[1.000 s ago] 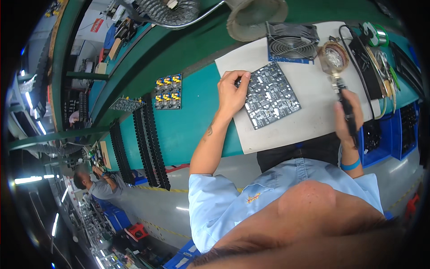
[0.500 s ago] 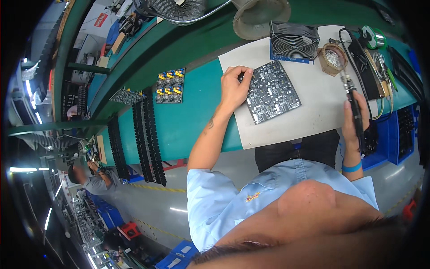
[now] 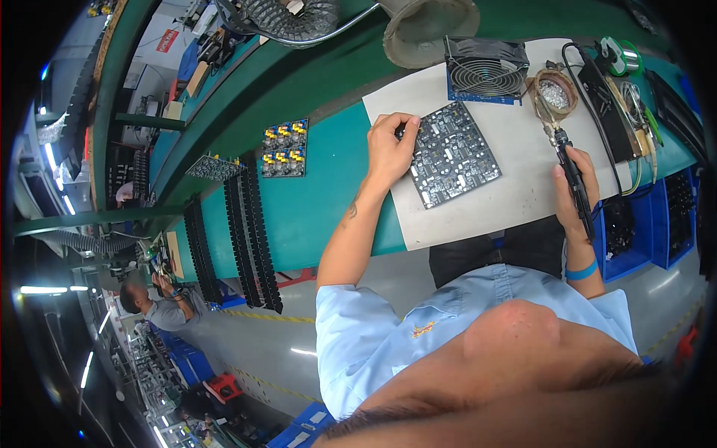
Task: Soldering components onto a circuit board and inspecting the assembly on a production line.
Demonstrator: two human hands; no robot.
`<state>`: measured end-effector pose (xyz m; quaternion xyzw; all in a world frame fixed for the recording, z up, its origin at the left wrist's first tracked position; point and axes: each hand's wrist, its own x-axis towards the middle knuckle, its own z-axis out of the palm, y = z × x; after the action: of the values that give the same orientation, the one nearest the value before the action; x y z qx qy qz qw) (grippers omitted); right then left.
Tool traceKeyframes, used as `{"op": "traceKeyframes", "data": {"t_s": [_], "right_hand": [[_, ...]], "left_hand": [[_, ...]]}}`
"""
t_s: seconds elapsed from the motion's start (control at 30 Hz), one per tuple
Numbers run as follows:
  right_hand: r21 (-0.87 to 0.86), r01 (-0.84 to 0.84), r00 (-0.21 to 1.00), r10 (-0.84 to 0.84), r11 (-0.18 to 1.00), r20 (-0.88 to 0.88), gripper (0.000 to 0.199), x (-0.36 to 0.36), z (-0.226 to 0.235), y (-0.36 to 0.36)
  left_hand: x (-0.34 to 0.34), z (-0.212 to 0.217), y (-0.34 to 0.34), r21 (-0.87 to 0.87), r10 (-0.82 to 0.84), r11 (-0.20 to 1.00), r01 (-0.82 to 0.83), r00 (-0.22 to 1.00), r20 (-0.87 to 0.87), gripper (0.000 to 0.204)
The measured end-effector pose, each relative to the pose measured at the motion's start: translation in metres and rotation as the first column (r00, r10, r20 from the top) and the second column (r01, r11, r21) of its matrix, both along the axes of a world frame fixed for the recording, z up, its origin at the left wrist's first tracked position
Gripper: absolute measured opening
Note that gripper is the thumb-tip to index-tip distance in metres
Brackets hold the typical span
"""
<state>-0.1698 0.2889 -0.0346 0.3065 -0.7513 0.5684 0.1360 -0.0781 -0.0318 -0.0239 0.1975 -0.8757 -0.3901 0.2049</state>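
Note:
A square circuit board (image 3: 455,153), dark and dense with small parts, lies on the white sheet. My left hand (image 3: 392,145) is closed at its upper left corner, thumb and finger on the edge; a small black part shows by the fingertips. Off to the right, my right hand (image 3: 576,183) is wrapped round the black handle of a soldering iron (image 3: 572,168). Its metal end points away from me and meets the near rim of a brownish cup (image 3: 570,84) filled with silvery bits; the very tip is hard to make out.
A fan (image 3: 489,71) with a round wire guard stands behind the board. Right of the cup are a solder spool (image 3: 624,58) and tools. Further left lie a board with yellow parts (image 3: 284,148) and black slotted rails (image 3: 246,231). Blue bins (image 3: 635,239) sit below right.
My right hand has shifted left with the soldering iron, whose metal end has moved to the cup's near left side. My left hand and the circuit board stay in place.

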Motion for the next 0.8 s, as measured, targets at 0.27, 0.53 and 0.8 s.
{"op": "traceKeyframes", "data": {"t_s": [0.27,0.53,0.8], "right_hand": [[-0.024,-0.025,0.999,0.024,0.999,-0.031,0.036,-0.0017,-0.0014,-0.0021],[-0.047,-0.041,0.999,0.039,0.998,-0.028,0.036,-0.0014,-0.0012,-0.0020],[-0.023,-0.038,0.999,0.038,0.999,-0.021,0.037,-0.0007,0.0000,-0.0001]], "left_hand": [[0.0001,0.0016,0.0004,-0.009,0.003,1.000,-0.003,1.000,0.001,0.021],[0.0015,0.0019,0.0007,-0.007,0.020,1.000,-0.020,0.999,0.041,0.021],[0.0008,0.0016,0.0004,-0.027,-0.023,0.999,0.024,1.000,0.019,0.021]]}}
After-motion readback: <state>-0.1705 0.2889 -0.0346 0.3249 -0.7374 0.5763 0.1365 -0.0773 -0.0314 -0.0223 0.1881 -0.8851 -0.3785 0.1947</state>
